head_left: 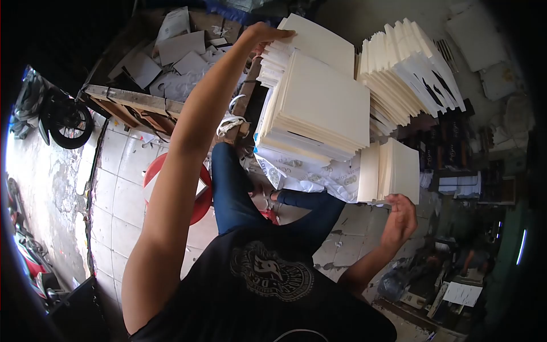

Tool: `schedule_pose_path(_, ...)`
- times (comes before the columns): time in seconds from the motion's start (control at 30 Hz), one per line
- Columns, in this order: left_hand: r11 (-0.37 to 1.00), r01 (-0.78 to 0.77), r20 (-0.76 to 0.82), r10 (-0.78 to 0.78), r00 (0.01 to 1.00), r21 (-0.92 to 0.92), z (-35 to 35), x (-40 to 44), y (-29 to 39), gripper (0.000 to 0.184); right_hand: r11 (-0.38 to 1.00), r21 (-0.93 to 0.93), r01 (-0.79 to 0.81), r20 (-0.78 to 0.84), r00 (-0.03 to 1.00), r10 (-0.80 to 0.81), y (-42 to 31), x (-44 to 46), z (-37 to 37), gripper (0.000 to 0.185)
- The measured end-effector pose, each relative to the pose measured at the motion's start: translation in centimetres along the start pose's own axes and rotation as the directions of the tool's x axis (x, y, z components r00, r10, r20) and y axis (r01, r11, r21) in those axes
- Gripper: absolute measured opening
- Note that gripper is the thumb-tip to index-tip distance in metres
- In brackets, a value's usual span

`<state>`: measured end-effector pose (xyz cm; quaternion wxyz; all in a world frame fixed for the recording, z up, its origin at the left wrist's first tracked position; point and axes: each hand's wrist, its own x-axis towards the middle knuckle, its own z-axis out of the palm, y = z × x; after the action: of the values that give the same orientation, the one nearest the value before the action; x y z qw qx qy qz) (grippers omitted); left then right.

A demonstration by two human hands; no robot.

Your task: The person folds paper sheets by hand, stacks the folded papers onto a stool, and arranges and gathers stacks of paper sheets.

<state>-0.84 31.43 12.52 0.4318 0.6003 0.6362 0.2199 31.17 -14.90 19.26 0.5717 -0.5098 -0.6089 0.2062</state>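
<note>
My left hand (268, 35) reaches far forward and is closed on the near corner of a stack of cream folded cards (322, 43), thumb on the top face. In front of that lies a taller stack of the same cream cards (322, 102). My right hand (400, 219) has its fingers bent together at the lower edge of a smaller bundle of cream cards (401, 171). The fingertips meet that edge; the thumb is hard to make out. Printed white wrapping paper (307, 171) lies beneath the stacks.
Another fanned stack of cream cards (407, 68) stands at the back right. A wooden bin (134, 102) with paper scraps is on the left. Beside my leg is a red stool (199, 211). A motorcycle wheel (69, 124) shows at far left. Other people sit at lower right.
</note>
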Motion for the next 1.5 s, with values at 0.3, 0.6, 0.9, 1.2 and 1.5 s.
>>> schedule_pose_path(0.3,0.989,0.063,0.031,-0.067,0.997,0.132,0.0,-1.3,3.6,0.065,0.962,0.004,-0.272,-0.179,0.947,0.268,3.5,-5.7,-1.8,0.029)
schedule_pose_path(0.6,0.998,0.036,0.117,-0.041,0.992,0.042,0.2,-2.9,4.3,0.079,0.938,0.069,-0.34,-0.257,0.902,0.346,4.8,-7.2,-2.2,0.023)
schedule_pose_path(0.9,0.993,0.098,0.034,-0.101,0.994,0.067,0.8,-4.3,6.1,0.067,0.931,0.114,-0.347,-0.277,0.889,0.365,5.1,-7.9,-2.1,0.024)
schedule_pose_path(1.2,0.945,0.083,0.187,-0.024,0.982,-0.315,0.3,-3.7,6.3,0.057,0.913,0.146,-0.382,-0.287,0.867,0.409,5.7,-8.7,-2.1,0.026)
schedule_pose_path(1.5,0.8,0.098,0.219,0.042,0.975,-0.592,1.0,0.0,5.7,0.046,0.917,0.158,-0.366,-0.259,0.881,0.396,5.5,-8.1,-1.1,0.025)
